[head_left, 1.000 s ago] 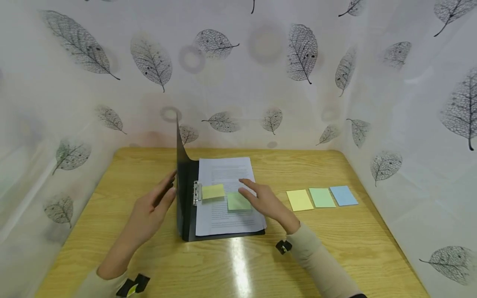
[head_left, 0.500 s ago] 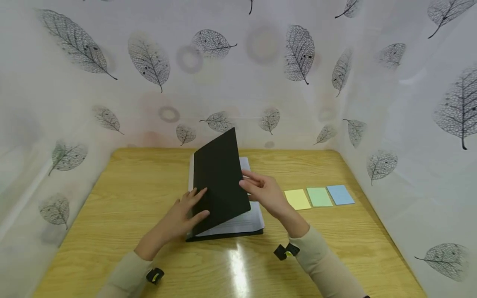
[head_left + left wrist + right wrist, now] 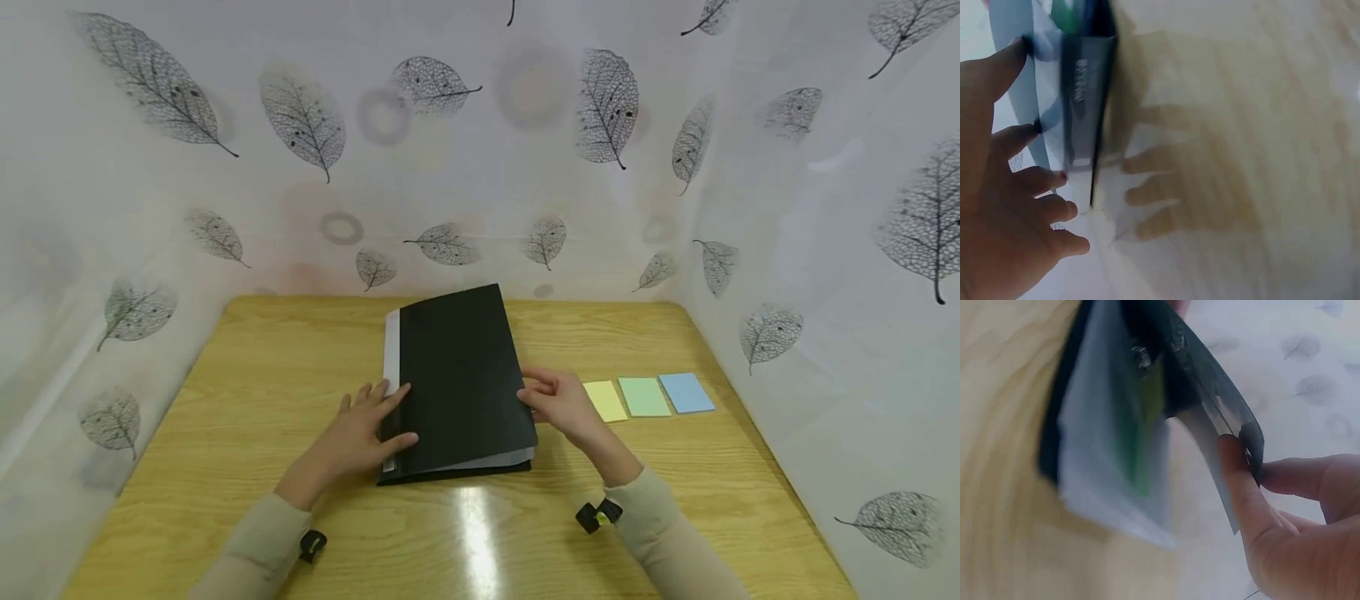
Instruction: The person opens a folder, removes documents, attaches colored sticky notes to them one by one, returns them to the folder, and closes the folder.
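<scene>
A black clip folder (image 3: pixel 461 383) lies mid-table, its front cover lowered most of the way over the white papers (image 3: pixel 513 457). At the cover's free right edge my right hand (image 3: pixel 562 408) pinches it between thumb and fingers. The right wrist view shows the cover still arched above the paper stack (image 3: pixel 1104 437), with a green sticky pad (image 3: pixel 1141 462) and the metal clip (image 3: pixel 1141 356) inside. My left hand (image 3: pixel 360 433) rests with spread fingers on the cover's left side, by the spine (image 3: pixel 1085 100).
To the right of the folder, yellow (image 3: pixel 604 402), green (image 3: pixel 644 397) and blue (image 3: pixel 686 392) sticky notes lie in a row on the wooden table (image 3: pixel 300 358). A leaf-patterned curtain (image 3: pixel 480 150) surrounds the back and sides.
The folder's cover has swung from upright at the left down over the papers. My left hand moved right onto it; my right hand took its free edge and moved right and down.
</scene>
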Motion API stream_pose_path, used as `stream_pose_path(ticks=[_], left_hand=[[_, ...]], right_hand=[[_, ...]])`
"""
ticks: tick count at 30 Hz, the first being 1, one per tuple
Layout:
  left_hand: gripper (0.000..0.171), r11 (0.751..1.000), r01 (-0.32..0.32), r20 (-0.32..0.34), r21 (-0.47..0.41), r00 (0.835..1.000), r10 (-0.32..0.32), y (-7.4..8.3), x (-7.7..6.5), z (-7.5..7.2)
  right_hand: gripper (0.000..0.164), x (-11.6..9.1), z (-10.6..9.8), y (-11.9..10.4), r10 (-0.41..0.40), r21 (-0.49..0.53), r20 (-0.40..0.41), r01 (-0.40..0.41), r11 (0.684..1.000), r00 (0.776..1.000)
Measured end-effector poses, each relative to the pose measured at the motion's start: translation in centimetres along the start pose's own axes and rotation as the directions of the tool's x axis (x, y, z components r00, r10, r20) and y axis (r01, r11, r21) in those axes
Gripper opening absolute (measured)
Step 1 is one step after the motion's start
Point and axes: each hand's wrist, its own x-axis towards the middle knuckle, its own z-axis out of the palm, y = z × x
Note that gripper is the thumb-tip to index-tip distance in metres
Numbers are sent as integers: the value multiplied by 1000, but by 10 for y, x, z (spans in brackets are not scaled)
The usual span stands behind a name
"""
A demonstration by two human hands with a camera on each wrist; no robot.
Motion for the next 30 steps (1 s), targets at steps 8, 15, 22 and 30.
stream_pose_path(ticks=[8, 15, 22, 30], left_hand=[[82, 993, 33, 49, 110, 998, -38, 11, 4, 11], [81, 977, 41, 62, 208, 997, -55, 18, 9, 17], [78, 964, 26, 77, 264, 996, -48, 19, 16, 8], [70, 948, 20, -8, 317, 1000, -19, 5, 33, -43]], right_hand=[[52, 2, -4, 37, 99, -205, -27, -102, 973, 995], [49, 4, -4, 40, 94, -397, -33, -99, 912, 995], [42, 13, -16, 24, -21, -594, -10, 11, 805, 1000], [53, 42, -55, 1, -188, -727, 28, 149, 671, 982]])
